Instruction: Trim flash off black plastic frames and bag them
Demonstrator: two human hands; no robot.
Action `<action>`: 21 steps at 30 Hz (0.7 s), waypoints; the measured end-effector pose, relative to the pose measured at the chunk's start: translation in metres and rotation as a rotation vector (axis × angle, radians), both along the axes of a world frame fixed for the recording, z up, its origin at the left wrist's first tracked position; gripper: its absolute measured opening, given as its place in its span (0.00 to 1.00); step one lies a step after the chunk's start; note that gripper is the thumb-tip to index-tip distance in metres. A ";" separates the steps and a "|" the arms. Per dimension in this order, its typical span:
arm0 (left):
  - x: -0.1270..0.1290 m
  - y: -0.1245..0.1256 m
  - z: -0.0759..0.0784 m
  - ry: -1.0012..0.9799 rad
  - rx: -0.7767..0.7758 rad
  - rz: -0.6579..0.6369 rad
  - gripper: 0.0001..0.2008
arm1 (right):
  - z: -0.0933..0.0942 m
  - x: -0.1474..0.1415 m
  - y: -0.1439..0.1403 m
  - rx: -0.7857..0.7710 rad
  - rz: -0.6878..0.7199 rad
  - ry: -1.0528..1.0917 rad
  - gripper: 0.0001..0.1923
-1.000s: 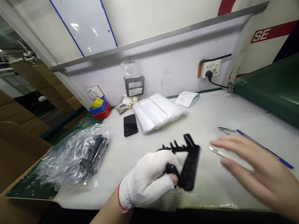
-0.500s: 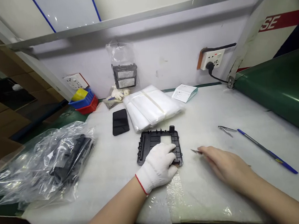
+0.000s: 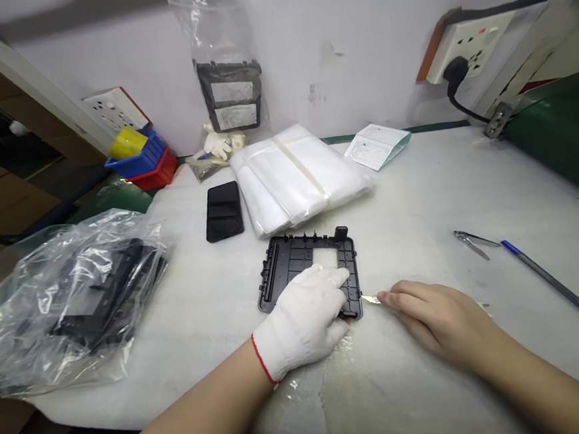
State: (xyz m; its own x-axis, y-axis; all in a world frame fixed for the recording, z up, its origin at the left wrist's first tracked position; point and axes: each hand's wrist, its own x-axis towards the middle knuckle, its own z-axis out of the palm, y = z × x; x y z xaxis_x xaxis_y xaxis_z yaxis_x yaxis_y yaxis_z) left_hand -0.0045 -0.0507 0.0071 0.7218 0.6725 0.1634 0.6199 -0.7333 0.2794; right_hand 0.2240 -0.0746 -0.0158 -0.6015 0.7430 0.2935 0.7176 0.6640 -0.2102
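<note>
A black plastic cover (image 3: 284,264) with ribs, clips and a rectangular window lies on the table in front of me. In a white glove with a red cuff, my left hand (image 3: 305,316) grips its lower right part, fingers over the top and thumb by the near edge. My bare right hand (image 3: 440,319) is closed around a craft knife (image 3: 371,299). The blade's tip is at the cover's right edge; whether it touches cannot be made out. Most of the knife's handle is hidden in my palm.
Nail clippers (image 3: 472,243) and a blue pen (image 3: 555,279) lie to the right. Behind are packed clear bags (image 3: 306,175), a phone (image 3: 223,212) and a folded paper (image 3: 377,146). Bagged black parts (image 3: 109,291) fill the left; small bins (image 3: 139,158) stand behind them.
My right hand has brought the knife blade left to the cover's right edge. My left hand stays on the cover. The view has tilted down and come closer.
</note>
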 end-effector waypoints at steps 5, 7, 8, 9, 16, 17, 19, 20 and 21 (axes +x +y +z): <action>0.001 0.000 0.002 0.009 -0.023 0.005 0.04 | 0.001 -0.001 0.001 -0.018 -0.011 0.004 0.12; 0.002 0.000 0.004 0.021 -0.033 0.012 0.04 | 0.002 0.000 0.001 -0.050 -0.009 0.006 0.12; 0.003 0.000 0.005 0.030 -0.039 0.016 0.03 | 0.002 0.000 0.002 -0.060 -0.008 0.009 0.12; 0.003 0.000 0.005 0.037 -0.042 0.020 0.03 | 0.002 0.000 0.002 -0.067 -0.008 0.010 0.12; 0.005 0.001 0.007 0.054 -0.056 0.018 0.03 | 0.002 0.001 0.002 -0.084 -0.014 0.024 0.12; 0.005 0.001 0.007 0.061 -0.067 0.019 0.03 | 0.003 0.001 0.003 -0.094 -0.014 0.025 0.12; 0.005 0.001 0.007 0.071 -0.083 0.021 0.04 | 0.004 0.001 0.003 -0.116 -0.013 0.024 0.13; 0.005 0.001 0.007 0.075 -0.088 0.021 0.04 | 0.005 0.001 0.004 -0.129 -0.011 0.024 0.13; 0.005 0.001 0.008 0.080 -0.090 0.022 0.04 | 0.006 0.000 0.004 -0.142 -0.011 0.025 0.13</action>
